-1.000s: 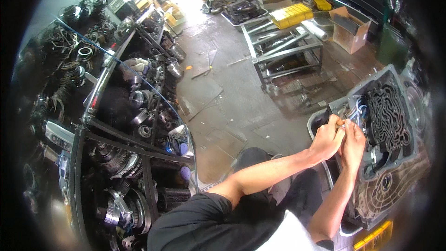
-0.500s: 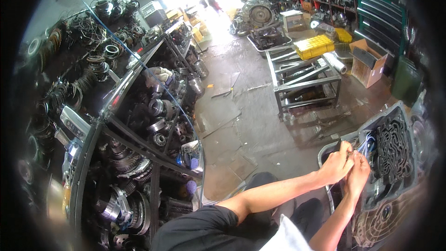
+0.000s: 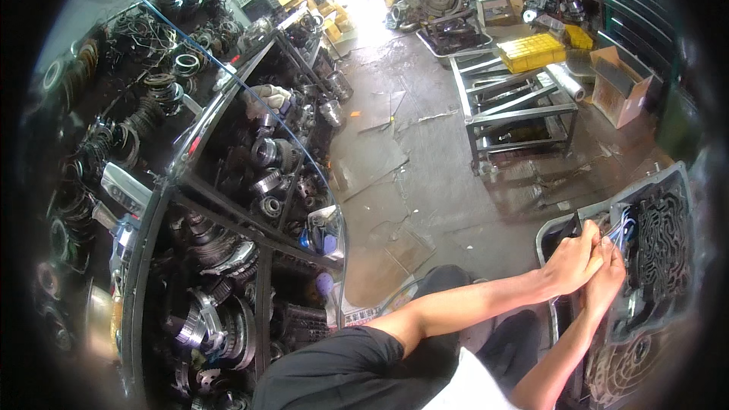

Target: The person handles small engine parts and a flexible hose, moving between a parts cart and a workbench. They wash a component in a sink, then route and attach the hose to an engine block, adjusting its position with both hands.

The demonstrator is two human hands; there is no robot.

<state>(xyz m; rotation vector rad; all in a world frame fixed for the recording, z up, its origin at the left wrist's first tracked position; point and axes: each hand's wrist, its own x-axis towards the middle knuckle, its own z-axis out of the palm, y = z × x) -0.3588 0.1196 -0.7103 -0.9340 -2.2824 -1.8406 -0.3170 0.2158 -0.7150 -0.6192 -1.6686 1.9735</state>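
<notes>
My left hand [image 3: 571, 264] and my right hand [image 3: 605, 279] meet at the right of the head view, fingers closed and touching. Blue and white wires [image 3: 624, 229] run out from the right hand's fingertips, gripped there. My left hand pinches something dark and small at the same spot, mostly hidden by the fingers. Just right of the wires lies a dark metal plate with winding channels [image 3: 662, 247], seated in a grey metal housing [image 3: 659, 181]. Below my right wrist, a round ribbed casting [image 3: 619, 376] is partly visible.
At left stands a dark metal rack [image 3: 228, 220] crowded with gears and rings. A thin blue hose [image 3: 285, 137] crosses in front of it. Ahead, a metal frame stand [image 3: 524, 110] carries a yellow crate [image 3: 530, 52]. An open cardboard box [image 3: 619, 87] sits on its right.
The whole view has shifted slightly, so the surroundings sit a little farther right, with the floor items higher. Both hands stay closed together by the wires, with little change in grip.
</notes>
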